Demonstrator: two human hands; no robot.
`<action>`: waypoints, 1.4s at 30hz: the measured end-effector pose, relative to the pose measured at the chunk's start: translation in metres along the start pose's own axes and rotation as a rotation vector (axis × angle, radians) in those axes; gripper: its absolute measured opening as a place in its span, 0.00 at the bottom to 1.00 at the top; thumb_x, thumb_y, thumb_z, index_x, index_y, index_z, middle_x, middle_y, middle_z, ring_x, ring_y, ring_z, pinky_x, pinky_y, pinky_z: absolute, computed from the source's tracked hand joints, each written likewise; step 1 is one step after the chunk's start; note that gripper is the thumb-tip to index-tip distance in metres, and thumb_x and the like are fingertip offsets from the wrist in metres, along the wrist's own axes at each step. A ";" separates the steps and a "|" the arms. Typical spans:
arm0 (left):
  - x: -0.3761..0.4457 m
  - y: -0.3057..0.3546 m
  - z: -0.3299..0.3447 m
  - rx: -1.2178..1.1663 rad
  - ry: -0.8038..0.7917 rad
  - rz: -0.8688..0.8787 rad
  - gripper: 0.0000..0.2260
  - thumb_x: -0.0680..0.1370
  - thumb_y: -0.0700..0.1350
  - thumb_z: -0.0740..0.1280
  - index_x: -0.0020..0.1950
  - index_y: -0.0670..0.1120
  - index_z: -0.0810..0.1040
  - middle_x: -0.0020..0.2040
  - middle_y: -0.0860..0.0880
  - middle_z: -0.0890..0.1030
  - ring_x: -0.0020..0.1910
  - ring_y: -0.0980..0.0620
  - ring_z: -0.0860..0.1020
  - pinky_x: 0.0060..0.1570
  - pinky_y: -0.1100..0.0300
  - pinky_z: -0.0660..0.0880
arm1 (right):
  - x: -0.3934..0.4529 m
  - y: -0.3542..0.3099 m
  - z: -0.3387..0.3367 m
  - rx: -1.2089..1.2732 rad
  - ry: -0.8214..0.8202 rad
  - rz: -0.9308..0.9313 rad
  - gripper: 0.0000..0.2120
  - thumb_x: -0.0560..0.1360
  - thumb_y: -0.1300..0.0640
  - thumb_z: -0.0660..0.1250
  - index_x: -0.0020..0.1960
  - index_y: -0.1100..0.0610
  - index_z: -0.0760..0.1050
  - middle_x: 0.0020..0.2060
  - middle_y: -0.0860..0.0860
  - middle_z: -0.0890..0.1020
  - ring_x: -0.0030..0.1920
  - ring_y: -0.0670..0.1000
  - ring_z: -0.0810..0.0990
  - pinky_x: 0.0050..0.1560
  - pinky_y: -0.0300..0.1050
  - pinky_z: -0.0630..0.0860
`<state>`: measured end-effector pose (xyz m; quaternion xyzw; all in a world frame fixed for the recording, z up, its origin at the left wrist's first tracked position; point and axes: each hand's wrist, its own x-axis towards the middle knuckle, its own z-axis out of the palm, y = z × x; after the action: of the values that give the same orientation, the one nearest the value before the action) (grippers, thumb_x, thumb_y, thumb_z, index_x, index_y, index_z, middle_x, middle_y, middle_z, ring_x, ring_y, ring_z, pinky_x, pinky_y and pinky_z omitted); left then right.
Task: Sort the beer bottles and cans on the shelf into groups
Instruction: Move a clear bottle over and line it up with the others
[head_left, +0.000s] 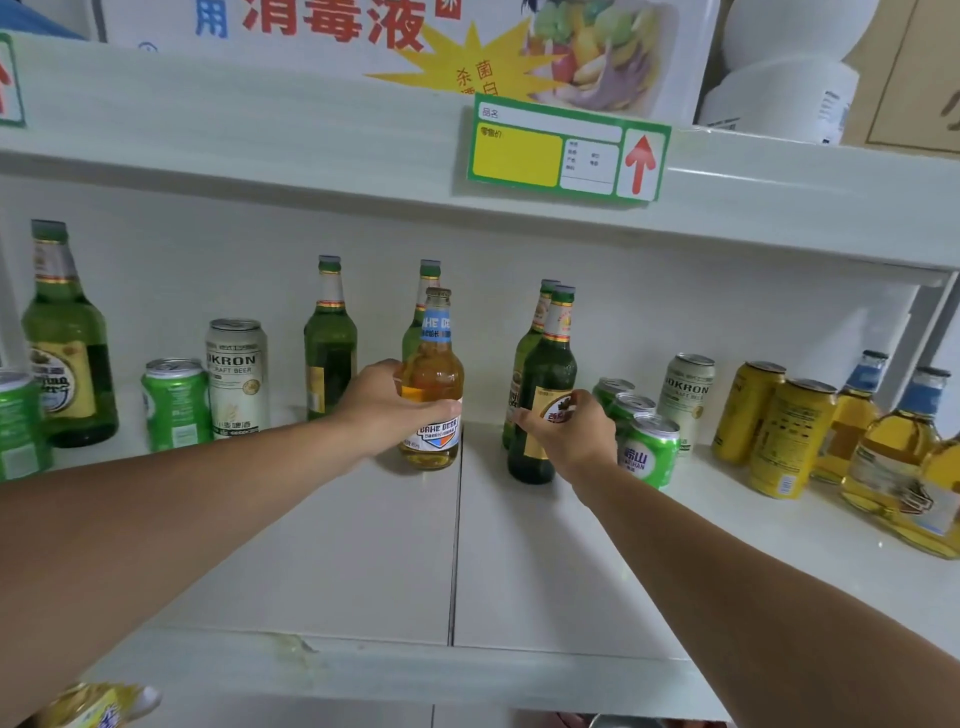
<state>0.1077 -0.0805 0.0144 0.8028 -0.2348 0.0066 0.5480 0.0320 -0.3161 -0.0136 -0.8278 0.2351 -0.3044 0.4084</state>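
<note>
My left hand (387, 402) is wrapped around a clear amber beer bottle (434, 364) with a blue neck label, standing mid-shelf. My right hand (574, 428) grips a dark green bottle (545, 364) with a red and gold neck band. Another green bottle (530, 343) stands just behind it, and one more (423, 291) behind the amber bottle. A further green bottle (330, 338) stands left of my left hand. Green cans (649, 447) sit just right of my right hand.
At left stand a large green bottle (65, 343), green cans (174, 402) and a white can (238, 376). At right are a white can (688, 395), yellow cans (789, 436) and clear amber bottles (893, 452). The white shelf (457, 561) has an upper shelf (311, 140) above.
</note>
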 end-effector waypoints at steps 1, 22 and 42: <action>0.001 0.000 0.000 0.001 -0.004 0.001 0.17 0.72 0.53 0.84 0.56 0.55 0.83 0.54 0.53 0.88 0.54 0.51 0.86 0.59 0.50 0.83 | 0.001 0.000 0.001 -0.004 0.003 -0.001 0.27 0.70 0.39 0.81 0.60 0.50 0.73 0.50 0.48 0.83 0.50 0.52 0.84 0.47 0.50 0.85; -0.052 0.016 0.024 0.004 0.031 -0.021 0.21 0.70 0.53 0.85 0.60 0.52 0.85 0.54 0.52 0.89 0.55 0.48 0.87 0.63 0.44 0.83 | -0.063 0.010 -0.069 -0.388 -0.219 -0.152 0.11 0.75 0.46 0.66 0.45 0.54 0.78 0.42 0.51 0.83 0.47 0.59 0.82 0.44 0.47 0.77; -0.168 0.133 0.222 -0.042 -0.103 -0.016 0.17 0.68 0.52 0.86 0.54 0.53 0.87 0.51 0.54 0.90 0.53 0.51 0.87 0.63 0.48 0.82 | -0.107 0.136 -0.329 -0.427 -0.125 -0.129 0.12 0.77 0.46 0.70 0.58 0.48 0.82 0.53 0.48 0.86 0.54 0.53 0.83 0.54 0.50 0.81</action>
<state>-0.1473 -0.2529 -0.0028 0.7924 -0.2563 -0.0440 0.5519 -0.2919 -0.4988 -0.0005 -0.9261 0.2150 -0.2212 0.2174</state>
